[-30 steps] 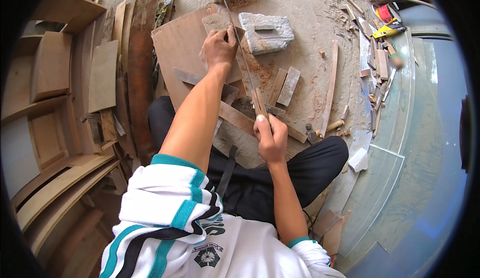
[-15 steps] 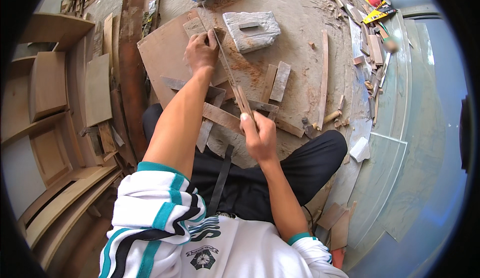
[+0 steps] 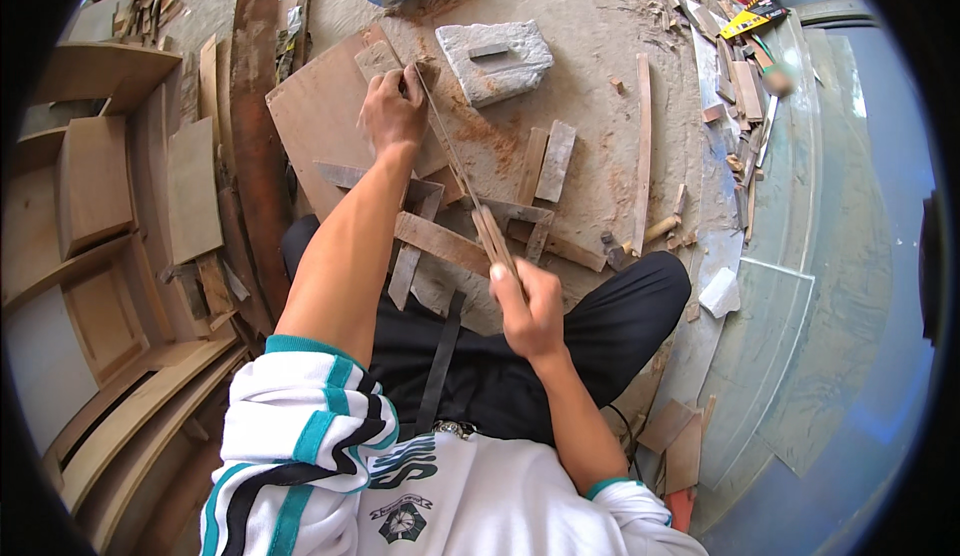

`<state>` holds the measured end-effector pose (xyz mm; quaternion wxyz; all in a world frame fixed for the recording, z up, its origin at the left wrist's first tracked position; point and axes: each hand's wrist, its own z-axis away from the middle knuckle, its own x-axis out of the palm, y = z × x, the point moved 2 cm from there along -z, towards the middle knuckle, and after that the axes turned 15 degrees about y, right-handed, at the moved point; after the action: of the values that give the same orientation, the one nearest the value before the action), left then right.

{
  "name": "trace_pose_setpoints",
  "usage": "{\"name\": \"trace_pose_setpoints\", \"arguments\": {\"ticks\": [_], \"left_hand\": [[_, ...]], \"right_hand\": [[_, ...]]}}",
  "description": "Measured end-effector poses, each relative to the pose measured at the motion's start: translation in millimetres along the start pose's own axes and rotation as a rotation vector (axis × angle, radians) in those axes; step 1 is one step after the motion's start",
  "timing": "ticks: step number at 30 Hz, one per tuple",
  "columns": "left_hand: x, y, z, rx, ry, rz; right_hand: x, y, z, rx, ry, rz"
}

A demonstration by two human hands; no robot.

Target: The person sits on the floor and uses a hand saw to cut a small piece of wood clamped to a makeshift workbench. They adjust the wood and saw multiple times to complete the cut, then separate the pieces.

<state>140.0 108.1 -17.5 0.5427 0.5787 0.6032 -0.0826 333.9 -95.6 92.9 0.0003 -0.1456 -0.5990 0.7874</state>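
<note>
My right hand (image 3: 532,308) is wrapped round the wooden handle of a handsaw (image 3: 493,234). The saw's thin, narrow blade slants away to the upper left, passing close beside my left hand (image 3: 393,111). That hand's fingers are bent down over a short piece of wood (image 3: 374,59), gripping it; most of the piece is hidden under the hand. Beneath lies a broad brown board (image 3: 315,106) on the floor. Crossed wooden strips (image 3: 443,241) lie between my legs and the board, under the saw handle.
A grey stone block (image 3: 500,81) with a small dark bar on top lies right of the blade, near reddish sawdust. A hammer (image 3: 640,244) rests by my right knee. Wooden cabinet frames (image 3: 100,181) stand left; glass sheets (image 3: 770,346) and offcuts lie right.
My right hand has drawn the saw back toward me and slightly right. My left hand stays on the piece of wood; the whole view has shifted a little.
</note>
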Motion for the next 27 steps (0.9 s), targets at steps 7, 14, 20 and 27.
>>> {"name": "trace_pose_setpoints", "arguments": {"ticks": [7,14,20,27], "left_hand": [[-1.6,15.5,0.4,-0.028,-0.038,0.013],[-4.9,5.1,0.0,-0.053,-0.057,0.025],[-2.3,14.6,-1.3,-0.06,-0.073,0.075],[-6.0,9.1,-1.4,-0.115,-0.092,0.081]], "right_hand": [[33.6,1.7,-66.2,0.01,-0.017,-0.064],[6.5,-2.2,-5.9,0.041,0.006,-0.055],[35.8,3.2,-53.0,-0.005,0.019,-0.018],[23.1,5.5,-17.7,0.024,0.03,-0.019]]}}
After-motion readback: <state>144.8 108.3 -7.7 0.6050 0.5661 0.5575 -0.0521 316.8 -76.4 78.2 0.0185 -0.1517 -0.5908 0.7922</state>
